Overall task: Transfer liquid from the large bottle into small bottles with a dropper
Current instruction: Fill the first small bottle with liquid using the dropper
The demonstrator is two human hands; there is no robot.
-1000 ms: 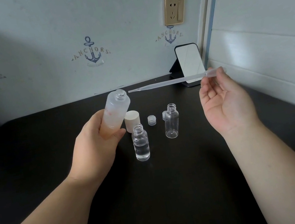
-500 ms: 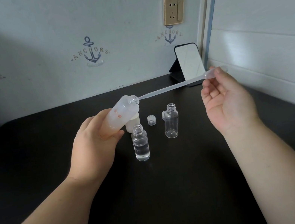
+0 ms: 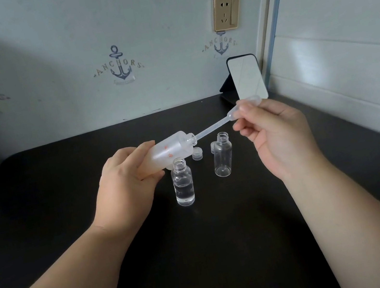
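Her left hand [image 3: 125,188] grips the tilted large bottle [image 3: 172,150]; the right hand [image 3: 276,136] pinches the dropper [image 3: 218,124], tip inside its neck.

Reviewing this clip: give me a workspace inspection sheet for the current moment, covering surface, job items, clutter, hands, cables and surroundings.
Surface: dark tabletop, no spills seen.
Job's things: frosted large bottle tilted, mouth toward the right; dropper with its tip in that mouth. Small bottle with liquid upright, uncapped, partly full. Empty small bottle upright, uncapped. Small clear cap lies between them.
Clutter: phone on a stand at the back right corner.
Grippers: left hand grips the large bottle; right hand pinches the dropper bulb.
Cables: nothing seen.
Surroundings: wall with anchor decals, wall socket, white panelling on the right.
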